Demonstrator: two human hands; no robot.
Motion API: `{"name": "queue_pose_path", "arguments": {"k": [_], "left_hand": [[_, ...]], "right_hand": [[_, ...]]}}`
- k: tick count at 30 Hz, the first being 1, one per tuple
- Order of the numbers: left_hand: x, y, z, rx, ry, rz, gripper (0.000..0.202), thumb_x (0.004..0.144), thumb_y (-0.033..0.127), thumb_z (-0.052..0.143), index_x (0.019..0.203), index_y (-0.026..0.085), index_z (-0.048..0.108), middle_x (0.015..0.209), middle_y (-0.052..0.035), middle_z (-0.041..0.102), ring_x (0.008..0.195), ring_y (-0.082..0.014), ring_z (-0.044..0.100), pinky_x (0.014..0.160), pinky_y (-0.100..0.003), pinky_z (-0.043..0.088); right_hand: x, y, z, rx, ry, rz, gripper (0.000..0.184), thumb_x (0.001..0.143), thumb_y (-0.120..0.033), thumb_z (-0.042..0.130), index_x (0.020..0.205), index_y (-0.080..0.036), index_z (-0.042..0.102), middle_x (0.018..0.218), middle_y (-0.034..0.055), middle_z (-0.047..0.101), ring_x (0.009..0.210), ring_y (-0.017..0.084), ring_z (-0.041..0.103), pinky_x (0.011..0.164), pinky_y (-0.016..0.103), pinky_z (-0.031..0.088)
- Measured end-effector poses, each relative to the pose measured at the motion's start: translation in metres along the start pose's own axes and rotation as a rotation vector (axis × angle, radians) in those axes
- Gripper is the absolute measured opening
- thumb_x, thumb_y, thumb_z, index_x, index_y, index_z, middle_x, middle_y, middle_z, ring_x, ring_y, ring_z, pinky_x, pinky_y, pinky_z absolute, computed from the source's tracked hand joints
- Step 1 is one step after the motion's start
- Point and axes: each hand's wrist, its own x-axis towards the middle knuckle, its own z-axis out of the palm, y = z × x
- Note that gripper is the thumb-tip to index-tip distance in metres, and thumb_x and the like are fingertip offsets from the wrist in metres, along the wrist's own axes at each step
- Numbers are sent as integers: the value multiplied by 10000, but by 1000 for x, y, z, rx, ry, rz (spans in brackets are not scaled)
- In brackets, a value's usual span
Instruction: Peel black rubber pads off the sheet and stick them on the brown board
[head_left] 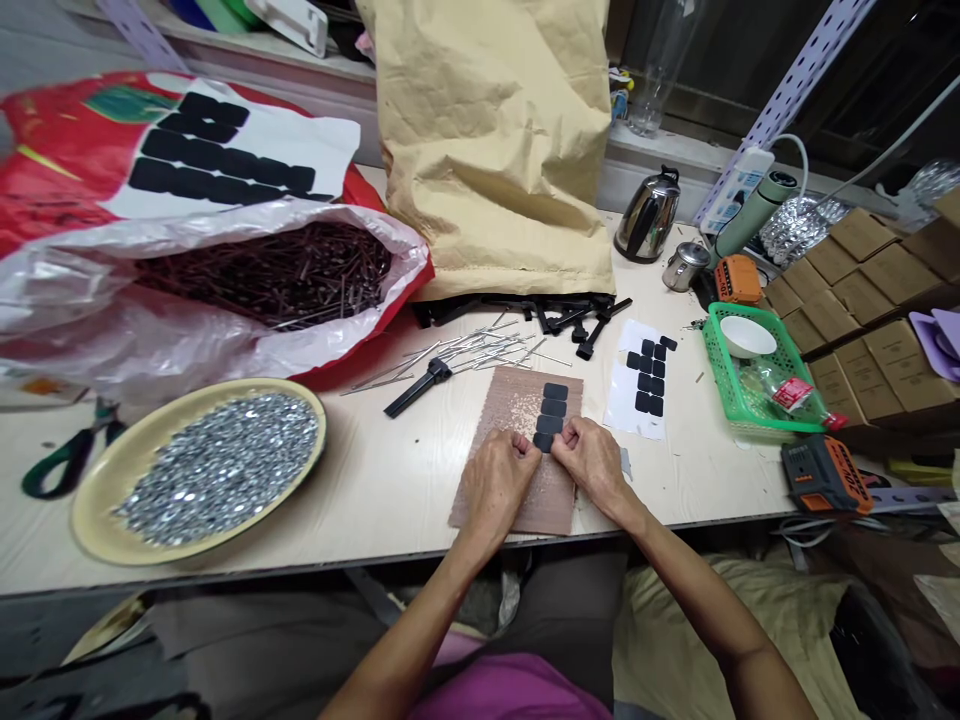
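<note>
My left hand (501,468) and my right hand (592,455) meet low over a brown board (491,410). The fingers of both are pinched at opposite edges of a black rounded pad (544,442). It sits at the near end of a column of similar black pads (553,407) on the board. Pale crumbs (521,412) are scattered on the board left of that column. Right of my hands lies a white sheet (619,400) carrying more black pads (651,375). A black plastic part (418,387) with a clamp-like end rests left of the board.
Thin metal rods (480,350) and black parts (592,320) lie behind the board. At left are a bowl of small metal pieces (225,465), scissors (71,460) and a red bag (45,190). A green basket (750,405), battery packs (825,475) and a kettle (649,215) stand at right.
</note>
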Motion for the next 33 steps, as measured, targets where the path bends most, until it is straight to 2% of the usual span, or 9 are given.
{"name": "queue_pose_path", "arguments": {"k": [9, 21, 29, 33], "left_hand": [[0, 0, 0, 7, 20, 17, 172, 821, 207, 507, 772, 195, 671, 905, -67, 714, 823, -220, 656, 651, -279, 423], [0, 0, -1, 34, 0, 42, 148, 832, 201, 492, 779, 182, 629, 859, -64, 693, 820, -214, 644, 657, -279, 406], [2, -7, 0, 7, 8, 115, 141, 840, 198, 501, 709, 201, 554, 784, -41, 656, 787, -195, 630, 654, -263, 401], [1, -10, 5, 25, 39, 143, 152, 847, 201, 489, 717, 201, 567, 764, -41, 643, 761, -199, 621, 651, -271, 411]], "right_hand": [[-1, -1, 1, -19, 13, -4, 183, 738, -165, 521, 593, -205, 417, 625, -38, 511, 586, 112, 435, 540, 227, 259], [-2, 2, 4, -25, 6, -35, 226, 759, -149, 514, 607, -214, 361, 639, -46, 460, 599, 113, 414, 570, 239, 270], [-6, 18, 18, -4, 187, -160, 160, 796, -180, 541, 693, -221, 426, 765, -5, 502, 676, 139, 480, 605, 246, 374], [-8, 29, 16, 39, 242, -213, 177, 822, -234, 590, 730, -221, 439, 802, 7, 509, 696, 153, 494, 615, 265, 425]]}}
